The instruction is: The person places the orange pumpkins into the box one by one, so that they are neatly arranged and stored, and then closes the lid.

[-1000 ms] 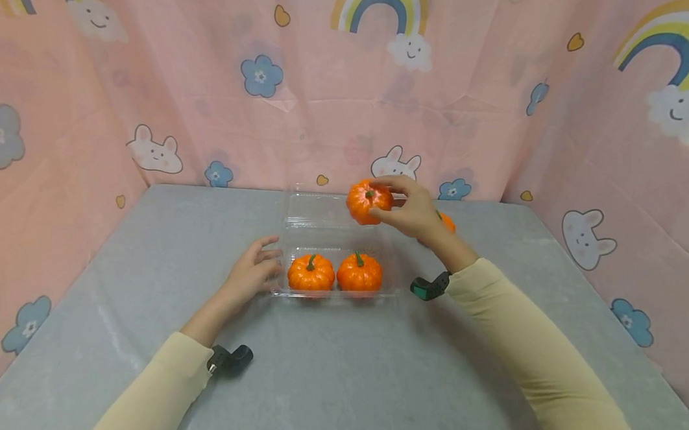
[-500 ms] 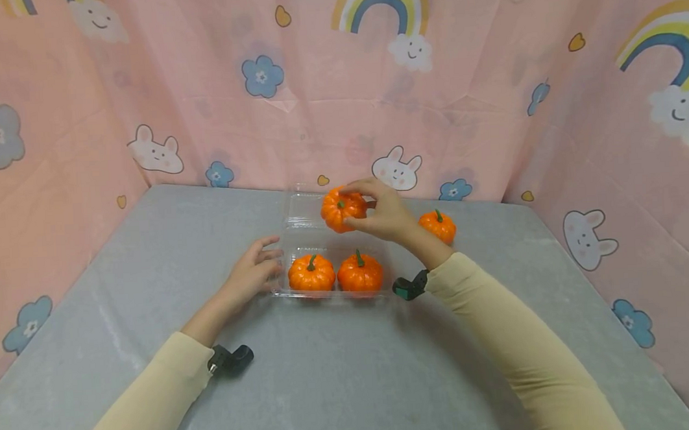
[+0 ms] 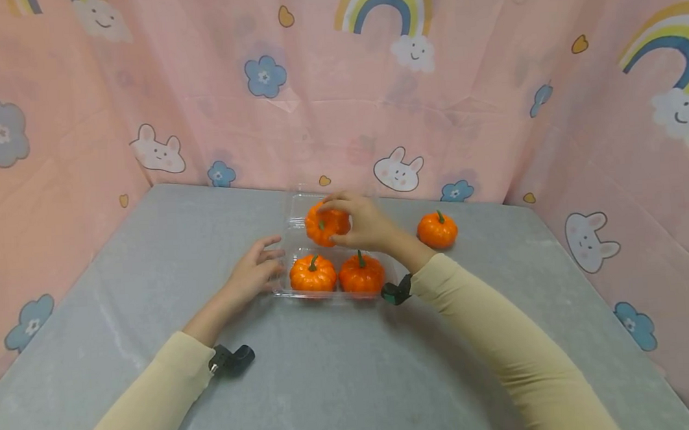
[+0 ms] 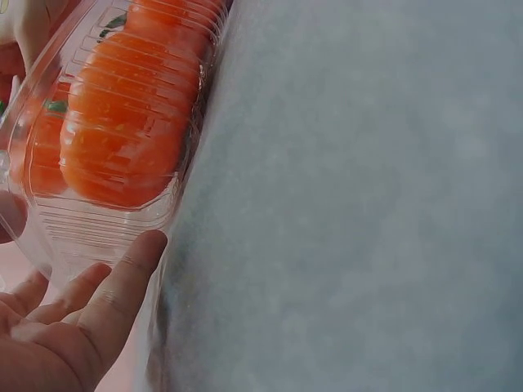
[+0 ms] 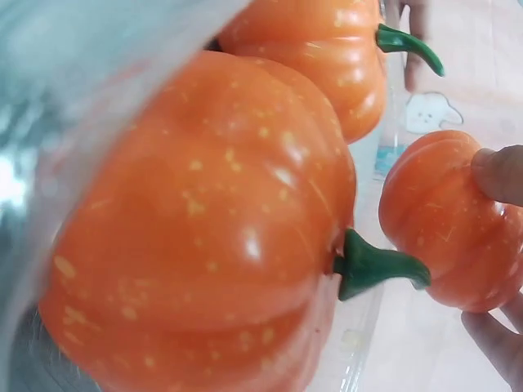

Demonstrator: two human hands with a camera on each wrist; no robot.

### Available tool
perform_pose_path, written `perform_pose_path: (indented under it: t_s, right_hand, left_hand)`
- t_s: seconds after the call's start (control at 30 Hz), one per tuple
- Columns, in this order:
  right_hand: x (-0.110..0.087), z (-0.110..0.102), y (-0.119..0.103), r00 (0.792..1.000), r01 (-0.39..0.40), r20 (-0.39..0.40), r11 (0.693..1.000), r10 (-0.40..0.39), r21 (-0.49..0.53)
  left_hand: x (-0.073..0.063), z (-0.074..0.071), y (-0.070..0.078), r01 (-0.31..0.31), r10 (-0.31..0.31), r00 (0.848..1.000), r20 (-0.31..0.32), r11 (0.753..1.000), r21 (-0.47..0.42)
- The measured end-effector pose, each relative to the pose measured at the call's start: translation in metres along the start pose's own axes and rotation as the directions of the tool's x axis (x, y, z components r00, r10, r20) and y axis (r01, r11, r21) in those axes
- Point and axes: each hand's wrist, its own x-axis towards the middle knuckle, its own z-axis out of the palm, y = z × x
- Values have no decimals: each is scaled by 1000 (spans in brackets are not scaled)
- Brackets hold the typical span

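My right hand (image 3: pixel 359 222) grips a small orange pumpkin (image 3: pixel 320 225) between thumb and fingers, over the back part of a clear plastic clamshell box (image 3: pixel 325 294). In the right wrist view the held pumpkin (image 5: pixel 445 220) shows beyond the stems of the others. Two pumpkins sit side by side in the box's front half, a left one (image 3: pixel 313 274) and a right one (image 3: pixel 362 274), stems up. Along the box's left end lies my left hand (image 3: pixel 252 270), fingers extended; in the left wrist view its fingertips (image 4: pixel 150 245) are right at the clear wall.
Another orange pumpkin (image 3: pixel 437 229) stands on the grey table (image 3: pixel 306 373), right of the box. The box's transparent lid (image 3: pixel 297 208) lies folded back toward the pink patterned curtain (image 3: pixel 317 132) behind the table. Each wrist carries a small black camera (image 3: pixel 230 359).
My right hand has carried its pumpkin left and slightly down, from the lid's right side to above the left part of the box. The left hand stays in place.
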Motion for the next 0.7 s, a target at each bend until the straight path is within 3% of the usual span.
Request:
perform_pose_path:
  t_s: [0.43, 0.7]
  right_hand:
    - [7, 7, -5, 997, 67, 47, 997, -66, -30]
    - [10, 10, -11, 992, 24, 128, 999, -18, -46]
  left_hand:
    - [0, 1, 1, 0, 0, 1000, -2, 1000, -27]
    - [-1, 1, 3, 5, -5, 1000, 2, 999, -31]
